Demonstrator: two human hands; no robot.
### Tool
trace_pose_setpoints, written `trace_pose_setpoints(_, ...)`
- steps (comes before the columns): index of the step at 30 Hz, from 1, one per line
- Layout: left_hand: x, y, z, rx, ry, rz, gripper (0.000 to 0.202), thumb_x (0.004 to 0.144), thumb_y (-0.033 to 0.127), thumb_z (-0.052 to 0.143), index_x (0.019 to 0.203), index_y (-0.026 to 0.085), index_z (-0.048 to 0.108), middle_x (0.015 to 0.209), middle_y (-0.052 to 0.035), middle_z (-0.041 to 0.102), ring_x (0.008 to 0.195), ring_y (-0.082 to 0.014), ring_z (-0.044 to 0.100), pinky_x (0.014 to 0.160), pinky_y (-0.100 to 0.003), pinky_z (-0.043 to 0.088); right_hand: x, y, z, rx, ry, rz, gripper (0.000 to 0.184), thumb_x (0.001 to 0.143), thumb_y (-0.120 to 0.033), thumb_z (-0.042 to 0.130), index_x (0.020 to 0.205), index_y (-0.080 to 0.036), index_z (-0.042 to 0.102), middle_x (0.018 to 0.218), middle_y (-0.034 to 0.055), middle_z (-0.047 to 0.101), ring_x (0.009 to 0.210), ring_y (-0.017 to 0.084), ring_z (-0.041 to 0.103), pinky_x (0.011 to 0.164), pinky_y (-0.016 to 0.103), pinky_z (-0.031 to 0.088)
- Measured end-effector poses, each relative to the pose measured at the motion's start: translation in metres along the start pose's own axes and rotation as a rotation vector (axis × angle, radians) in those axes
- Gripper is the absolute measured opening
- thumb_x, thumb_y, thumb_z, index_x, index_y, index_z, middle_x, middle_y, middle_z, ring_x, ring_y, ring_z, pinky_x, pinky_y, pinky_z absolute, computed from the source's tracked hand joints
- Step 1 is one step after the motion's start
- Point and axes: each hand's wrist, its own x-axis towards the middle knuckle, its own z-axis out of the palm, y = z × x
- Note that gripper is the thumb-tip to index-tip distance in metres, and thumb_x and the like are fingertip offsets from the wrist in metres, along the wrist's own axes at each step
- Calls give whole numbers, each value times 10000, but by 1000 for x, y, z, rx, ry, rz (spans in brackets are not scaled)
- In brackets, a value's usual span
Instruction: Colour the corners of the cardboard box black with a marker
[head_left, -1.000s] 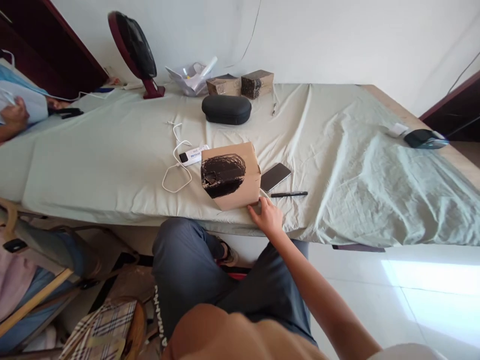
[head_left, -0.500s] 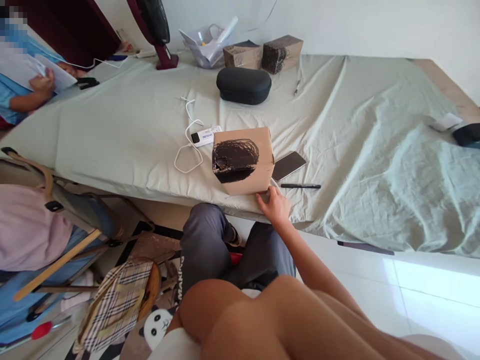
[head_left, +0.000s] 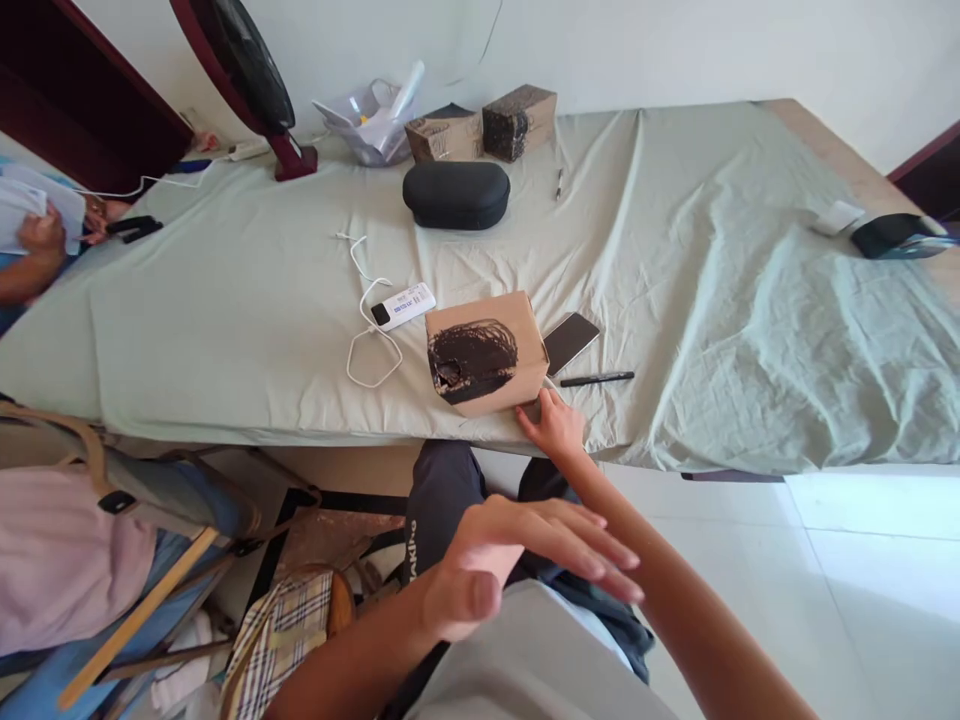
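Note:
A small brown cardboard box (head_left: 529,340) with a black scribbled patch on one side sits near the front edge of the table. At its lower right corner is my right hand (head_left: 556,428), thumb and fingers apart, fingertips against the box and the cloth. My left hand (head_left: 517,550) is raised over my lap, fingers spread and holding nothing. Right of the box lie a dark phone (head_left: 571,343), partly behind it, and a black pen (head_left: 598,379). On the left is a white power bank (head_left: 405,305) with a white cable (head_left: 358,372).
Farther back stand a black hard case (head_left: 456,195), two more cardboard boxes (head_left: 519,122), a clear basket (head_left: 367,130) and a fan (head_left: 289,155). A tape roll (head_left: 892,238) lies far right. Another person's hand (head_left: 43,232) holds papers at left. A chair (head_left: 97,450) stands below.
My left hand has come into view over my lap, fingers spread. My right hand stays at the box's corner. The view has shifted, and the box keeps its place on the table.

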Motion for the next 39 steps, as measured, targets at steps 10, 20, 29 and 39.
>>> trace_pose_setpoints(10,-55,-34,-65,126,152,-246,621,1032,662,472,1237,184,812,1207,-152,811,1255,-355,690,1164,-469,445,0,0,4,-58,3,-11,401,1011,-495,564,1187,-159,696,1116,124,747,827,246,693,568,334,274)
trace_pose_setpoints(20,-70,-27,-75,190,169,-234,573,949,692,610,748,169,732,661,-33,578,646,-143,496,704,-313,375,1,4,9,-52,31,-36,281,1022,-353,507,1107,-168,701,1001,93,724,732,218,658,544,331,259)
trace_pose_setpoints(29,-140,-25,-46,402,235,-465,559,924,736,603,772,201,657,852,-60,596,887,-216,495,919,-339,408,-5,15,3,72,72,-137,207,989,-235,469,1027,-165,660,1004,115,708,814,239,634,655,323,385)
trace_pose_setpoints(39,-168,-15,-42,550,229,-630,601,816,791,628,733,196,643,855,-44,593,868,-220,471,835,-325,388,-140,50,-4,264,-20,-238,200,928,-117,474,888,-200,651,850,48,719,805,209,667,811,341,495)
